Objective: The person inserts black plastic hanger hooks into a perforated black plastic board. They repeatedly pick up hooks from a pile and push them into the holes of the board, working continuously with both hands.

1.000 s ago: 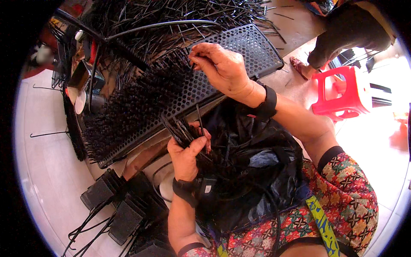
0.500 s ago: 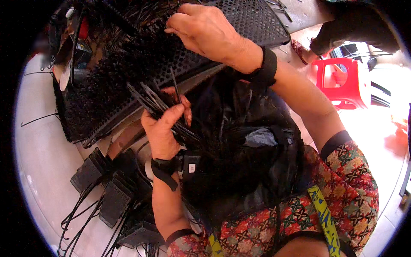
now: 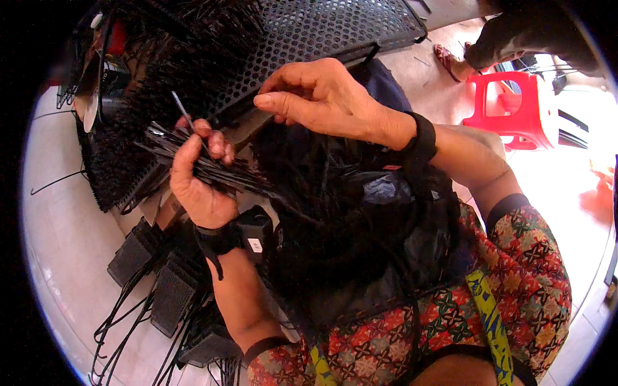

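My left hand (image 3: 196,183) is closed around a bundle of thin dark strips (image 3: 225,172), which slants down to the right over my lap. One paler strip (image 3: 183,108) sticks up from between its thumb and fingers. To the right of the bundle, my right hand (image 3: 331,106) hangs with curled fingers and its thumb close to the index finger. Anything between those fingertips is too small to make out. Beyond both hands slopes a black perforated panel (image 3: 322,29), bare holes on its right part. Black bristle-like strips (image 3: 174,83) densely cover its left part.
Black plastic sheeting (image 3: 360,257) covers my lap. Dark blocks with long wires (image 3: 174,293) lie on the floor at the left. A red plastic stool (image 3: 547,116) stands at the right. Another person's sandalled foot (image 3: 450,63) is beyond it.
My right hand has come down from the bristled panel toward me, nearer the bundle. My left hand has moved left and slightly up with the strips, and the bundle now lies flatter.
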`<state>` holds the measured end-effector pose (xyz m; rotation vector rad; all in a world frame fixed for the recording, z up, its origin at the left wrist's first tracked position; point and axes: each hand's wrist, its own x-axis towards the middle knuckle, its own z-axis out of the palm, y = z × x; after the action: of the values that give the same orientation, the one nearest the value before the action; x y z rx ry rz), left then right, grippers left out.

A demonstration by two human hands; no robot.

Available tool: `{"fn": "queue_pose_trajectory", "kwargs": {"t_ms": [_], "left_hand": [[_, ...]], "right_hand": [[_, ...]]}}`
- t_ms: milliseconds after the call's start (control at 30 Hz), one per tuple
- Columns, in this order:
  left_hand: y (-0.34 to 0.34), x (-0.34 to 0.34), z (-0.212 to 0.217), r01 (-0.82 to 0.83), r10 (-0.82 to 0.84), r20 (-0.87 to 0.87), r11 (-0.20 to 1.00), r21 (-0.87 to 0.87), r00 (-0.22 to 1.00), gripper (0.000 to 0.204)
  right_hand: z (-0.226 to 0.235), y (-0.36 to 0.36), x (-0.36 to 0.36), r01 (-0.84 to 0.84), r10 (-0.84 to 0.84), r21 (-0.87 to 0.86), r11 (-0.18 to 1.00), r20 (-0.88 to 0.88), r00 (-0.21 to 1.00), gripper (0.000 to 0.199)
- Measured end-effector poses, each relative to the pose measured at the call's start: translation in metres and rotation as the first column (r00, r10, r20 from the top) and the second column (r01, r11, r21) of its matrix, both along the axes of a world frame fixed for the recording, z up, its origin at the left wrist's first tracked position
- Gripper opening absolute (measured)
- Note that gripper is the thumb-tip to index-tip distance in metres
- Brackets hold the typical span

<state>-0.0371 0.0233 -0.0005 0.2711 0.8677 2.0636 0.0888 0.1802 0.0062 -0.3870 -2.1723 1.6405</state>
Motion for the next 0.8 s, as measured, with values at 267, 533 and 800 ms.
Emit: {"fn": "queue_pose_trajectory", "kwargs": {"t_ms": [267, 533, 800], "left_hand": [[0.011, -0.012, 0.016, -0.037, 0.037, -0.011, 0.999, 0.031, 0.999, 0.015], [0.038, 0.0, 0.024, -0.253, 0.246, -0.115, 0.967, -0.045, 0.962, 0.016], [0.046, 0.041, 0.025, -0.272, 0.253, -0.173, 0.957, -0.097, 0.952, 0.025]], "right_hand": [[0.002, -0.017, -0.006, -0.102, 0.189, -0.616, 0.781, 0.079, 0.979, 0.049], [0.011, -0.034, -0.004, -0.03, 0.145, -0.973, 0.229, 0.004, 0.989, 0.042], [-0.017, -0.031, 0.018, -0.258, 0.186, -0.278, 0.925, -0.26, 0.948, 0.025]]}}
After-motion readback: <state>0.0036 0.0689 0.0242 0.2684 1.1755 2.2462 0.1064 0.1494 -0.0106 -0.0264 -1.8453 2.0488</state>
